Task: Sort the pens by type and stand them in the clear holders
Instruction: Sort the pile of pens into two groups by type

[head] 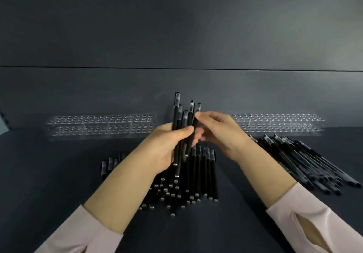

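Right now the left hand [167, 148] holds a bunch of pens [179, 115] up in the air, just above the big pile of pens [188, 184] that lies on the dark tabletop [59, 174]. Its fingers [184, 131] are curled tight round the bunch, and the pens stand almost straight up with their cloudy caps on top. The right hand [222, 135] is beside the bunch, also above the big pile, and its fingers [204, 115] pinch one pen [194, 124] near its top. The big pile is made of black pens with little silver ends that point toward the person. To the right of the big pile lies another pile of pens [298, 160], all slanted. A few more pens [110, 166] peek out at the left of the big pile, partly hidden by the left arm. Behind the big pile and to its left stands a clear holder [102, 127] with many small holes. Behind the big pile and to its right stands a second clear holder [279, 124].
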Available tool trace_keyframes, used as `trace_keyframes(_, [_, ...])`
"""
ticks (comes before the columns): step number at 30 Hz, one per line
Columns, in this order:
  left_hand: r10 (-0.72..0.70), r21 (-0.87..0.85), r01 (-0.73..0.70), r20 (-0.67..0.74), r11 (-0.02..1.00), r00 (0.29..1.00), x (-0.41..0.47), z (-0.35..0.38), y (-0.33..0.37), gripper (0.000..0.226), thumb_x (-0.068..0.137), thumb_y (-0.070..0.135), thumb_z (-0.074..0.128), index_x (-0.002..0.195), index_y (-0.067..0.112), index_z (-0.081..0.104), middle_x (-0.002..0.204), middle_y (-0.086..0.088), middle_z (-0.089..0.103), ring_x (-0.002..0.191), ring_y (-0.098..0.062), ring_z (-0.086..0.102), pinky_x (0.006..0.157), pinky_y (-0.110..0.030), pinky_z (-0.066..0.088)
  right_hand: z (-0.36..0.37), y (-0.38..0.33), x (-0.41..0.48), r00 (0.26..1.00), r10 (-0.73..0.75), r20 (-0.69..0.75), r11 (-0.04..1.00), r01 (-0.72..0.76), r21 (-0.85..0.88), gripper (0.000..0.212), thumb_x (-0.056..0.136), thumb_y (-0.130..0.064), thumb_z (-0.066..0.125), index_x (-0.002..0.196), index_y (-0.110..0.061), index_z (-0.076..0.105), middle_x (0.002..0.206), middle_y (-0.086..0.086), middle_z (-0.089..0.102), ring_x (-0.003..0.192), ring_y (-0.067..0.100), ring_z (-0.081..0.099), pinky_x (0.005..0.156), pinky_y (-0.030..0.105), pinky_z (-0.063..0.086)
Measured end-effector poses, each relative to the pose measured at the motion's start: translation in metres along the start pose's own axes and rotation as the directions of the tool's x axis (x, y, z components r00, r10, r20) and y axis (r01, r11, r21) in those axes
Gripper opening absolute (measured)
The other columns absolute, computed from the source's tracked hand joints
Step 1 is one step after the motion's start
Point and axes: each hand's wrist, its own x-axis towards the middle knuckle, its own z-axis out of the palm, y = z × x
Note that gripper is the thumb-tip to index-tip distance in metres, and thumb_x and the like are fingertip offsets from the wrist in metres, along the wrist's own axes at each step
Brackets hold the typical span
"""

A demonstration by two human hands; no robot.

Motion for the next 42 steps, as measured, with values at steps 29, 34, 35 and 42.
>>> trace_keyframes(29, [-0.064,-0.173,0.066,0.013,0.983,0.998,-0.002,-0.005,0.001,0.018,0.099,0.001,0.051,0.107,-0.010,0.062,0.099,-0.018,0.075,0.092,-0.022,0.074,0.076,-0.027,0.061,-0.044,0.008,-0.014,0.916,0.402,0.003,0.799,-0.349,-0.489,0.043,0.085,-0.012,0.073,0.120,-0.005,0.049,0.081,0.016,0.061,0.057,0.018,0.067,0.053,0.026,0.056])
trace_keyframes(34, [-0.081,-0.184,0.081,0.007,0.980,0.997,-0.004,-0.005,0.001,0.016,0.098,0.003,0.055,0.107,-0.007,0.062,0.095,-0.017,0.076,0.082,-0.020,0.075,0.067,-0.026,0.061,-0.044,0.006,-0.014,0.950,0.309,-0.045,0.758,-0.275,-0.592,0.028,0.091,-0.036,0.064,0.104,-0.013,0.054,0.072,0.010,0.062,0.049,0.014,0.059,0.044,0.022,0.049])
trace_keyframes(35, [-0.082,-0.168,0.083,0.015,0.982,0.997,-0.004,-0.004,0.001,0.015,0.098,0.004,0.054,0.106,-0.006,0.062,0.095,-0.015,0.076,0.078,-0.018,0.075,0.064,-0.025,0.060,-0.043,0.007,-0.012,0.974,0.219,-0.063,0.756,-0.210,-0.619,0.027,0.092,-0.039,0.061,0.100,-0.014,0.057,0.072,0.007,0.062,0.050,0.013,0.055,0.042,0.021,0.045])
trace_keyframes(42, [-0.054,-0.073,0.061,0.094,0.995,0.994,-0.007,0.002,-0.005,0.019,0.098,0.008,0.056,0.113,-0.001,0.063,0.095,-0.011,0.077,0.077,-0.015,0.075,0.060,-0.020,0.057,-0.030,-0.001,-0.012,0.997,0.023,0.072,0.998,-0.018,-0.065,0.023,0.087,-0.037,0.064,0.095,-0.016,0.071,0.077,-0.003,0.067,0.061,0.008,0.056,0.050,0.019,0.042])
